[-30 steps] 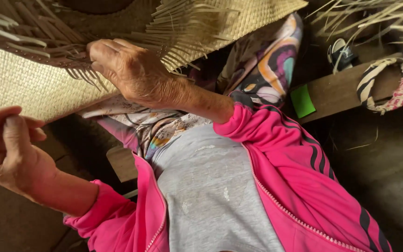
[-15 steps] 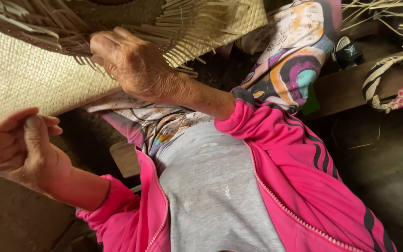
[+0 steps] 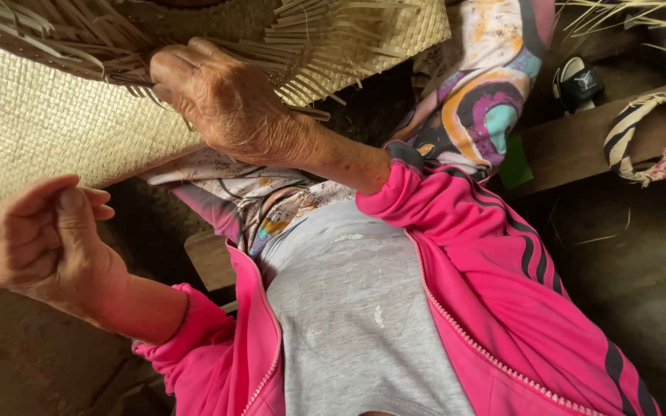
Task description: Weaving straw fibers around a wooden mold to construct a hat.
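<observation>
We are gripping the loose straw strands (image 3: pixel 129 73) at the far edge with our right hand (image 3: pixel 225 104), fingers curled shut; the woven mat (image 3: pixel 48 127) is lying far left; our left hand (image 3: pixel 44 239) is hovering near, loosely curled, holding nothing visible.

A woven straw mat (image 3: pixel 48 123) is seen, dry, matt and rough, with loose strips (image 3: pixel 325 54). Smooth pink cloth (image 3: pixel 495 285) and a wooden board (image 3: pixel 587 146) are shown.

Just one view here, worn on the head and aimed steeply down the wearer's own chest. Everything's seen from very close: the jacket (image 3: pixel 456 254) below, the mat (image 3: pixel 48 123) filling the top.
</observation>
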